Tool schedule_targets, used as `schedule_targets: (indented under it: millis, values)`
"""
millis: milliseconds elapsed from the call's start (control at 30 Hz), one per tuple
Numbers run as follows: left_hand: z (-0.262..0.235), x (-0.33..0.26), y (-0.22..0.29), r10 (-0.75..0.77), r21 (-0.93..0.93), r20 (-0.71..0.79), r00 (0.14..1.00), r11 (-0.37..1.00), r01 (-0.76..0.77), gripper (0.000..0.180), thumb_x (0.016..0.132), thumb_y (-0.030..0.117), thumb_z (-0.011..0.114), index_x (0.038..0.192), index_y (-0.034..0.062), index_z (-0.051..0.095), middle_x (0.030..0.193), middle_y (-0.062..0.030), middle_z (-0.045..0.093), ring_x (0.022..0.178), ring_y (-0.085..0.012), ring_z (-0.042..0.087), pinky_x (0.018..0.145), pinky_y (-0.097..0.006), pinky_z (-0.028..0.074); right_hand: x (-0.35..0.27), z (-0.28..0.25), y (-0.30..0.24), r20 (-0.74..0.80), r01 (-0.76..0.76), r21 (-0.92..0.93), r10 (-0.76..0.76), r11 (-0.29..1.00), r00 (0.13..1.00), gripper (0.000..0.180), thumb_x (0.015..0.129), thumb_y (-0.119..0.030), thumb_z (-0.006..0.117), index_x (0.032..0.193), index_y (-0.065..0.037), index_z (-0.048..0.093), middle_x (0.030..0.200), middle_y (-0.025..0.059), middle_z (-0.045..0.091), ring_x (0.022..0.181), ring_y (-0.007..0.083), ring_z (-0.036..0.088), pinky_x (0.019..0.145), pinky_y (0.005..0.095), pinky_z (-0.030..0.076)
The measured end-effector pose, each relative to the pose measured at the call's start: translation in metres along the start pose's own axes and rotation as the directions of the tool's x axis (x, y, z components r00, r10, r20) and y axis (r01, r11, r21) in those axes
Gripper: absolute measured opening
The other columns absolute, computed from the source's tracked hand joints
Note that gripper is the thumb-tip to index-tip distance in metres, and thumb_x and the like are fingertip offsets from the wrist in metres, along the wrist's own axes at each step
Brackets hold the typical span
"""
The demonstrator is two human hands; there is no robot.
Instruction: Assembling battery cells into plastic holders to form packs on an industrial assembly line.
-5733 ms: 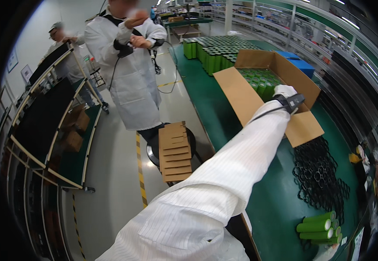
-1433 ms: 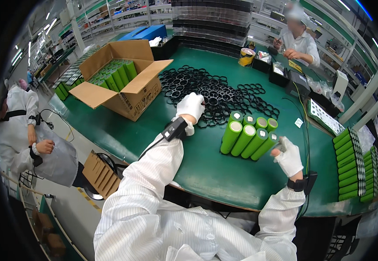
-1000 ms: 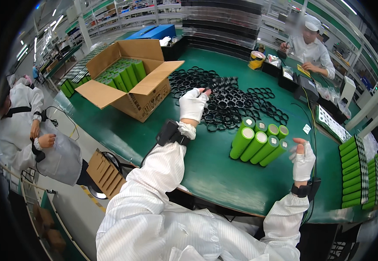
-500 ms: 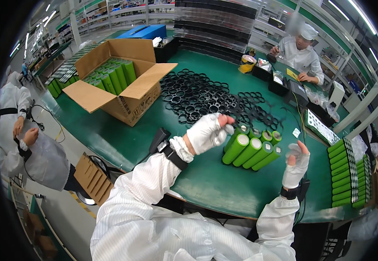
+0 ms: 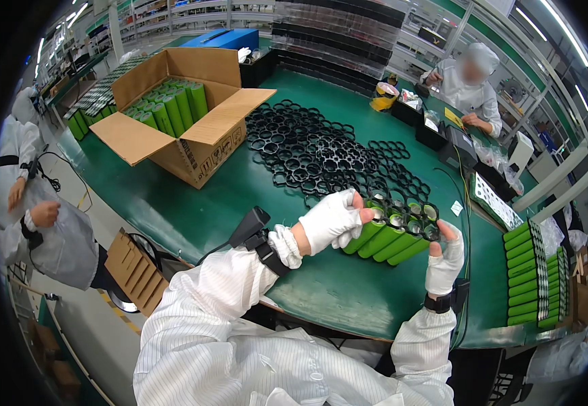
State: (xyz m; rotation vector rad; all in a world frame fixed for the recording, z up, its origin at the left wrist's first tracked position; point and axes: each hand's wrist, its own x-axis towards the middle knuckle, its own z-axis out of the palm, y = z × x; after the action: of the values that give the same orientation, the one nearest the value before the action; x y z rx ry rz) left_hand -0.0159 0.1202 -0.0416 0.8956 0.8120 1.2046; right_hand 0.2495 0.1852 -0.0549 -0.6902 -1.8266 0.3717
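A block of green cylindrical battery cells (image 5: 390, 245) stands in two rows on the green table in front of me. Across their upper ends lies a black plastic cell holder (image 5: 397, 221) with round openings. My left hand (image 5: 331, 222), in a white glove with bare fingertips, pinches the holder's left end. At its right end, my right hand (image 5: 445, 262) has thumb and fingers closed on the holder's edge. Whether every cell top sits inside a ring is too small to tell. Beyond the cells spreads a loose heap of similar black holders (image 5: 307, 145).
An opened cardboard box (image 5: 202, 159) of green cells stands at the left. Stacked green cell packs (image 5: 525, 271) sit at the right edge. Small black bins (image 5: 409, 114) and a cable (image 5: 468, 271) lie toward the right. A co-worker (image 5: 470, 84) sits across the table; another person (image 5: 50, 216) stands left.
The black holder has come down onto the cell tops. My right hand has moved left and in, closing on the holder's right end; my left hand has shifted slightly right and lower.
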Motion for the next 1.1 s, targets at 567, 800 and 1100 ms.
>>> schedule_targets:
  millis: [567,800,1100]
  values:
    - [0.002,0.007,-0.012,0.474,0.744,0.01,0.881,0.585,-0.323,0.076,0.084,0.062,0.058,0.142,0.0153,0.041,0.114,-0.011,0.048,0.1,-0.0249,0.052,0.091,-0.036,0.043,-0.002,-0.003,0.001,0.026,-0.13,0.173,0.127,0.976,0.992,0.032,0.089,-0.022,0.068,0.112,-0.001,0.06,0.108,0.0084,0.055,0.096,0.0172,0.055,0.086,0.0315,0.05]
    - [0.001,0.008,-0.013,0.484,0.728,0.028,0.875,0.59,-0.349,0.073,0.087,0.058,0.057,0.141,0.0125,0.04,0.126,-0.014,0.047,0.116,-0.0268,0.05,0.099,-0.037,0.042,-0.002,-0.003,0.007,0.045,-0.219,0.252,0.215,0.943,0.976,0.034,0.09,-0.022,0.067,0.114,0.0,0.058,0.11,0.0076,0.053,0.101,0.0181,0.055,0.087,0.0323,0.048]
    - [0.001,0.005,-0.011,0.513,0.746,0.104,0.852,0.526,-0.409,0.072,0.088,0.051,0.06,0.141,0.0065,0.04,0.129,-0.0147,0.047,0.12,-0.0276,0.048,0.103,-0.036,0.039,0.001,-0.013,0.01,0.098,-0.321,0.202,0.307,0.925,0.947,0.032,0.089,-0.023,0.067,0.112,-0.002,0.059,0.111,0.0065,0.056,0.1,0.0169,0.056,0.092,0.0309,0.043]
